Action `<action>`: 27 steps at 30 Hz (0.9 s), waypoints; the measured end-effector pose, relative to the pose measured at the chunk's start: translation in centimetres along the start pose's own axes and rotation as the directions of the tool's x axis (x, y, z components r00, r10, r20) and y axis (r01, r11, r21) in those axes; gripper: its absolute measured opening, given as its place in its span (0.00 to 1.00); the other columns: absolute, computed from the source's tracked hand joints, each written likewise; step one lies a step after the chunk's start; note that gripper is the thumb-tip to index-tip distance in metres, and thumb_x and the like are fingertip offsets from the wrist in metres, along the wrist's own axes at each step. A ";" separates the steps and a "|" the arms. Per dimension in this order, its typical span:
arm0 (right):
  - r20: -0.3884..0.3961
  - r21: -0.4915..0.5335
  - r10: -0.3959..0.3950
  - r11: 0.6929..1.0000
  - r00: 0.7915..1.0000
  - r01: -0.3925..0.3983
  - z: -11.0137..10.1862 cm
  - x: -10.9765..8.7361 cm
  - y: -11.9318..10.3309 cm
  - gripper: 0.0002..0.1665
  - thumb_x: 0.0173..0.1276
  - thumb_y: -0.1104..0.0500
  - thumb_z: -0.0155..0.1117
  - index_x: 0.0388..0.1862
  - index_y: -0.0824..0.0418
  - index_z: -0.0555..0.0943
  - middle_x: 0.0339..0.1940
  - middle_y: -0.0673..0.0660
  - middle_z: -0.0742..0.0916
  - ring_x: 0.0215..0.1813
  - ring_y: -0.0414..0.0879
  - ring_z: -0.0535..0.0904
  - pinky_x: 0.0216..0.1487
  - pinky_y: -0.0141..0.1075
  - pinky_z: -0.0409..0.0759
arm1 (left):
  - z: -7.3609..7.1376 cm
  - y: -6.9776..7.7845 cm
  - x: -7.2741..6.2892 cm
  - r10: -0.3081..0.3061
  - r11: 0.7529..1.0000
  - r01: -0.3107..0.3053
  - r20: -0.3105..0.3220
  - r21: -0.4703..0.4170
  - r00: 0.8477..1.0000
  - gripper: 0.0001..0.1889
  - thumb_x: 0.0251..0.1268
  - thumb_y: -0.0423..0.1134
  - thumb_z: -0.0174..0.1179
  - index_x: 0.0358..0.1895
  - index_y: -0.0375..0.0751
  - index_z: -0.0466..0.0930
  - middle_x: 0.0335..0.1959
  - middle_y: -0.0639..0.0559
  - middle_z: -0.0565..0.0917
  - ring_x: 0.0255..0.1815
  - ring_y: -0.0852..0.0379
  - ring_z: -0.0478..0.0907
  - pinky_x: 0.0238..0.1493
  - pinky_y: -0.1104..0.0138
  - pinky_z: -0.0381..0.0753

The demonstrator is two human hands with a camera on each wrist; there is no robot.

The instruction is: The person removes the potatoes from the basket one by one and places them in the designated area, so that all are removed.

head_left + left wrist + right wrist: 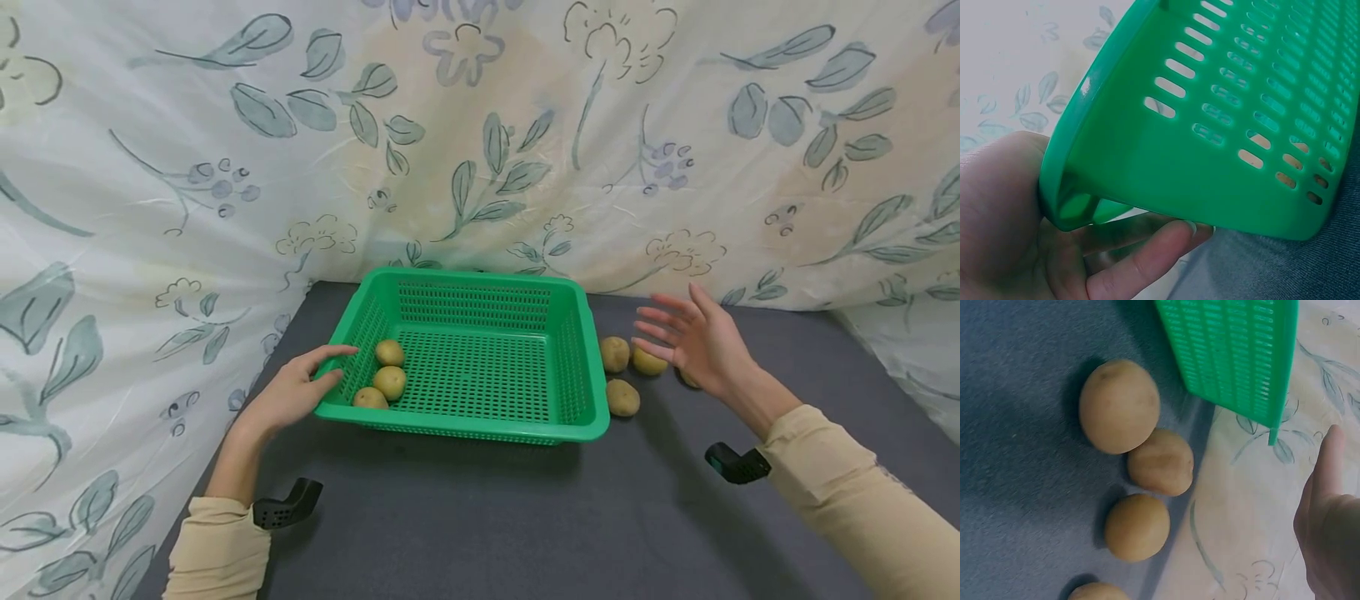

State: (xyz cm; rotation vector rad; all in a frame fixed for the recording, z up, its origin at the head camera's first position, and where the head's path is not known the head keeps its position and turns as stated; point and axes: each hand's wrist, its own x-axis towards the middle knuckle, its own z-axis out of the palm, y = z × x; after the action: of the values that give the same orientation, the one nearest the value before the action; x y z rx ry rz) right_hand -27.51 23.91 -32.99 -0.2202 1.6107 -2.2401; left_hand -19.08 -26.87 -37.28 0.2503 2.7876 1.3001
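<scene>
A green plastic basket [480, 375] with slotted walls stands on the dark table. My left hand [300, 387] holds it by its left rim; in the left wrist view the fingers [1141, 262] curl beneath that rim. Inside, three round potatoes [389, 383] lie along the left end. To the right my right hand [708, 346] hovers with spread fingers and nothing in it. Several more potatoes [622, 397] lie on the table between that hand and the basket's right wall. The right wrist view shows these loose potatoes [1119, 406] from above, one partly cut off by the frame.
A floral curtain [465, 167] hangs behind the table and along its left side. The dark tabletop [480, 525] runs forward from the basket. A black wrist camera [738, 464] sits on the right sleeve, another camera [288, 504] on the left.
</scene>
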 end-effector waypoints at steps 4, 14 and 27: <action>0.020 0.046 0.000 0.999 1.000 -0.001 0.6 0.5 -0.2 0.41 0.73 0.36 0.40 0.75 0.58 0.48 0.62 0.57 0.66 0.59 0.47 0.70 0.56 0.42 0.73 | 0.0 0.1 0.0 0.005 1.000 -0.005 -0.004 0.009 1.000 0.21 0.73 0.33 0.47 0.67 0.38 0.67 0.61 0.35 0.67 0.34 0.48 0.67 0.36 0.57 0.66; 0.036 -0.009 -0.003 1.000 0.999 0.003 2.6 1.6 -1.1 0.35 0.73 0.35 0.40 0.68 0.56 0.58 0.61 0.57 0.68 0.60 0.50 0.68 0.56 0.43 0.74 | 0.0 0.1 -0.1 0.003 1.000 -0.003 -0.004 0.018 1.000 0.21 0.73 0.33 0.47 0.67 0.38 0.67 0.64 0.34 0.66 0.44 0.44 0.66 0.38 0.57 0.66; 0.068 -0.043 0.024 0.999 0.997 -0.021 5.7 3.4 -1.6 0.35 0.72 0.34 0.40 0.68 0.55 0.61 0.60 0.56 0.70 0.65 0.55 0.64 0.54 0.42 0.75 | 0.0 0.1 -0.1 0.002 1.000 -0.002 -0.002 0.008 1.000 0.22 0.73 0.33 0.47 0.68 0.38 0.66 0.61 0.35 0.67 0.36 0.46 0.67 0.37 0.57 0.66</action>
State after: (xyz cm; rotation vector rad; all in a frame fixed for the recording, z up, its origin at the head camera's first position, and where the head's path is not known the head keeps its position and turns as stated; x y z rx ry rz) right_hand -29.05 17.96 -29.90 -0.2853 1.6174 -2.1596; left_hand -19.02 -26.83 -37.23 0.2519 2.7952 1.2905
